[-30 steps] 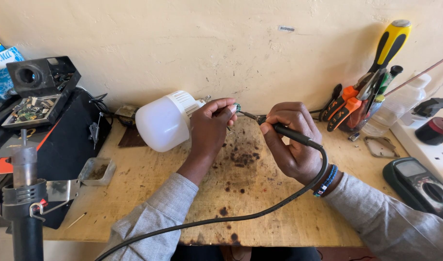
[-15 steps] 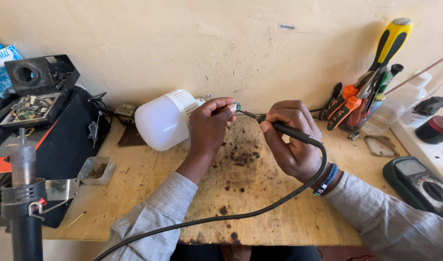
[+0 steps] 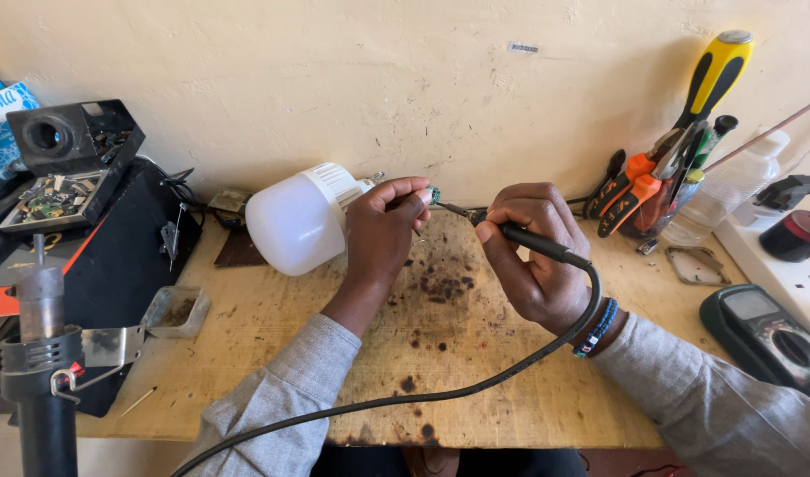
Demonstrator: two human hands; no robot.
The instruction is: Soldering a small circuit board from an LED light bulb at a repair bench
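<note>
Touching left hand (image 3: 383, 231): soldering iron (image 3: 511, 236) tip.

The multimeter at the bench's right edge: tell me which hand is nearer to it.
Right. The right hand, gripping the soldering iron, sits mid-bench, left of the multimeter. The left hand is farther left, beside the white bulb.

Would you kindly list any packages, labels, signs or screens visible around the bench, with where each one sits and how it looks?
Blue box: far left edge against the wall, a cardboard package, blue with pale lettering, partly cut off.
Wall sticker: high on the cream wall, a small white strip label.
Multimeter: right edge of the wooden bench, dark body with a grey rectangular screen, blank as far as can be told.
</note>
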